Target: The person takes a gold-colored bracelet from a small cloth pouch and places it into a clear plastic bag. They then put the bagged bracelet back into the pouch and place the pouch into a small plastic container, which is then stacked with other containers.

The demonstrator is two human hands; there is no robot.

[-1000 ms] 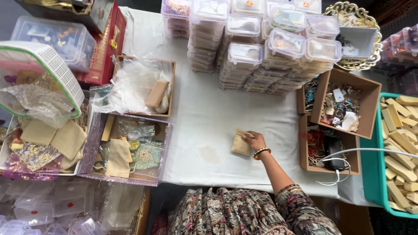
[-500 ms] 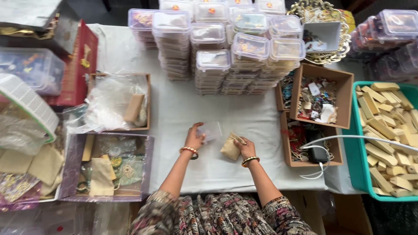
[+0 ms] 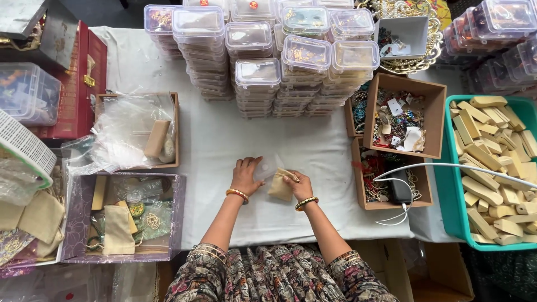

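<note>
A jewellery packing workshop — stacked clear boxes [image 3: 257, 84], trinket-filled cartons [image 3: 404, 116], cloth pouches [image 3: 118, 230]

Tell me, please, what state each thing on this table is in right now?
Left hand: grip closed on clear plastic box.
Right hand: grip closed on beige pouch.
Stacked clear boxes: lids on.
Teal bin: open, holds wooden blocks.
Purple box: open.

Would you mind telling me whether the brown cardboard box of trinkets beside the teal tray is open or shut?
Open: the brown cardboard box has no lid on it, and the tangled trinkets inside show plainly from above.
</note>
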